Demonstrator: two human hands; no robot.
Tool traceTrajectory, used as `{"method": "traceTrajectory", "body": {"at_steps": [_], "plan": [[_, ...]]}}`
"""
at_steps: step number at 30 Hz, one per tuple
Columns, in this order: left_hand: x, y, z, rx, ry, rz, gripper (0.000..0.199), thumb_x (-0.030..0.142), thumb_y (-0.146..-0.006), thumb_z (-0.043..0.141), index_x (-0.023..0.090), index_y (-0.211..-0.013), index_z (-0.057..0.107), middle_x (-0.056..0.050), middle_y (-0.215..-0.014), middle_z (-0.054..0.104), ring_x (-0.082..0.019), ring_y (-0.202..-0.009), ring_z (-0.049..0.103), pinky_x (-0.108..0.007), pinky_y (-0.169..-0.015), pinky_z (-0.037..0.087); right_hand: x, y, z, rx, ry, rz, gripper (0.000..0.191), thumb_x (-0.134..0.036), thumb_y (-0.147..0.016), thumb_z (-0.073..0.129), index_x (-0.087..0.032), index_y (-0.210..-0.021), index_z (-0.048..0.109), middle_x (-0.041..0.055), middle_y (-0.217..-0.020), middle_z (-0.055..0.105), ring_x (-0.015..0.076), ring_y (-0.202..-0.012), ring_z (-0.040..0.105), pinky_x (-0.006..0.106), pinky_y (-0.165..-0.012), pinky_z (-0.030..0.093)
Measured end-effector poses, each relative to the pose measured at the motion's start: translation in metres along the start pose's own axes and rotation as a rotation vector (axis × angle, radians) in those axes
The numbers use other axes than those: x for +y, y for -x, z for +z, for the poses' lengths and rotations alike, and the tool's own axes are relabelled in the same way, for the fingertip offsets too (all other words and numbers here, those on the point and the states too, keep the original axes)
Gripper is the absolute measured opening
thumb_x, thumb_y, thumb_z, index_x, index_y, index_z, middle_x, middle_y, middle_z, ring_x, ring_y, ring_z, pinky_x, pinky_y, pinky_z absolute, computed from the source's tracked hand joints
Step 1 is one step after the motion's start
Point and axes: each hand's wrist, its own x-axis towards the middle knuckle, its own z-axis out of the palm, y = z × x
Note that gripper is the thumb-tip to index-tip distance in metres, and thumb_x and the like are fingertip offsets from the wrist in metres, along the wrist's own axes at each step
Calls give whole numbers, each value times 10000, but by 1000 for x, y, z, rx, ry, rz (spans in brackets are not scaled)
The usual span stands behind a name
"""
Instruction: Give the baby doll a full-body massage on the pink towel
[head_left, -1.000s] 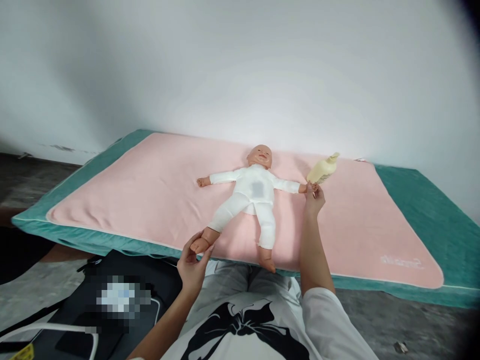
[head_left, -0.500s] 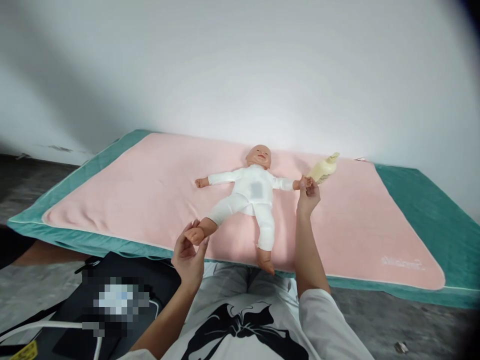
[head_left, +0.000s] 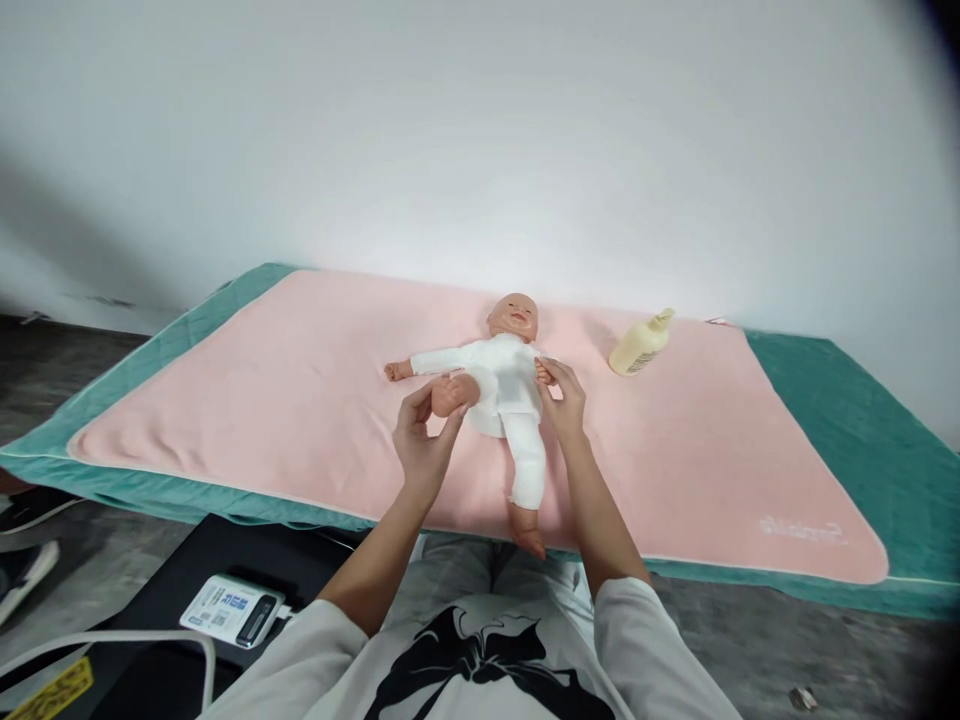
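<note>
A baby doll (head_left: 516, 375) in a white outfit lies on its back on a pink mat (head_left: 247, 380), its head toward the wall. My left hand (head_left: 426, 432) grips the doll's foot (head_left: 450, 394) on the left side, and that leg is raised and bent toward the belly. With thumb and fingers my right hand (head_left: 564, 398) holds the doll's small hand (head_left: 544, 372) close against its chest. The doll's other arm stretches out to the left. Its other leg (head_left: 527, 465) lies straight toward me, the foot at the mat's near edge.
A pale yellow pump bottle (head_left: 642, 343) stands on the mat to the right. Green padding (head_left: 870, 420) shows beneath the mat. Below left, a white device with a small screen (head_left: 232, 610) lies on a black surface, with a cable nearby. Another person's shoe (head_left: 26, 578) is at the far left.
My left hand has pushed the doll's leg up and inward, bending it toward the belly. My right hand has brought the doll's outstretched arm in to its chest.
</note>
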Motion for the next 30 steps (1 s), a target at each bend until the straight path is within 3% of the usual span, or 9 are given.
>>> {"method": "traceTrajectory", "body": {"at_steps": [9,17,21,24,30], "plan": [[-17,-4,25,-53,-42,-18,474,354,-760,777,176,-1152,578,-111,-1151,673,-265,-1113,664,-437,-974,544,6,9,12,-138,75,-136,298,-264,-938,523,-255,-1207,652,83,-1162,693,195,-1088,659,382,-966,576],[-18,-3,21,-56,-32,-22,444,338,-761,781,179,-1119,572,-112,-1162,674,-252,-1116,664,-440,-987,536,6,11,13,-174,25,-44,286,-312,-940,508,-262,-1173,668,82,-1165,677,202,-1092,650,384,-985,557],[-17,-4,12,-78,-1,-18,458,348,-750,790,176,-1116,576,-122,-1166,673,-267,-1135,654,-453,-986,534,8,7,7,-71,-16,41,278,-326,-905,558,-271,-1158,662,74,-1155,680,206,-1110,638,402,-998,536],[-17,-1,-1,-66,-10,-39,467,374,-757,781,173,-1131,584,-129,-1175,671,-273,-1152,643,-457,-992,531,17,-3,-1,115,-34,164,319,-363,-875,593,-230,-1162,638,92,-1148,672,217,-1118,629,434,-1016,507],[-22,24,-38,11,-44,7,450,360,-751,788,176,-1093,561,-113,-1120,678,-270,-1106,665,-471,-973,534,60,-15,-27,376,-62,449,485,-486,-831,604,-178,-1203,560,122,-1233,625,225,-1128,628,408,-953,525]]}}
